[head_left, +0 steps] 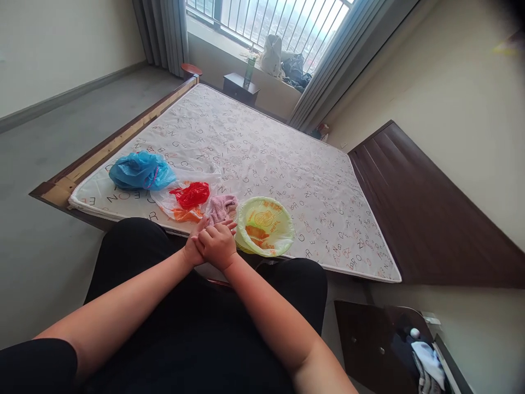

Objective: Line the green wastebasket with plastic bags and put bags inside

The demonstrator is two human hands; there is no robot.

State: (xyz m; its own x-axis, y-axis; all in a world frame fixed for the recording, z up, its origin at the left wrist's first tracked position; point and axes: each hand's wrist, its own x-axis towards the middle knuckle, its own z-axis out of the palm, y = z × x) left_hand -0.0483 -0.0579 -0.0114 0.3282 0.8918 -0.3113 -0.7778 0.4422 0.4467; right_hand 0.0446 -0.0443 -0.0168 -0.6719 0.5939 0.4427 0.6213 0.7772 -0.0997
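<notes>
Together just before the near edge of the mattress [266,153]: right hand [216,245] on top, fingers loosely bent across left hand [192,250]; on the left, fingers partly extended, otherwise hidden, so only half readable. Cannot tell of anything held between the two. Right beyond the fingertips, by the middle of the near edge, a crumpled pink cloth [223,206], with contact impossible to judge. Just beside the cloth, on the side toward the near right corner, a round, wide-mouthed container lined with a yellow-green bag [266,216], orange patches showing inside; on the surface or in front of its edge, hard to say. Left of the cloth, a spread white plastic bag [164,198], under a crumpled red bag [192,195]. Closer to the near left corner, a bunched blue bag [139,171]. Along the left edge, a wooden bed frame [118,143]; at the right edge, a dark headboard [430,219]. Past the far edge, a small dark table [240,86] under a green bottle [249,72], near a windowsill [213,34] with a white sack [270,54]. Beyond the near right corner, a dark cabinet [361,339] and a small white ball-like object [414,332].
</notes>
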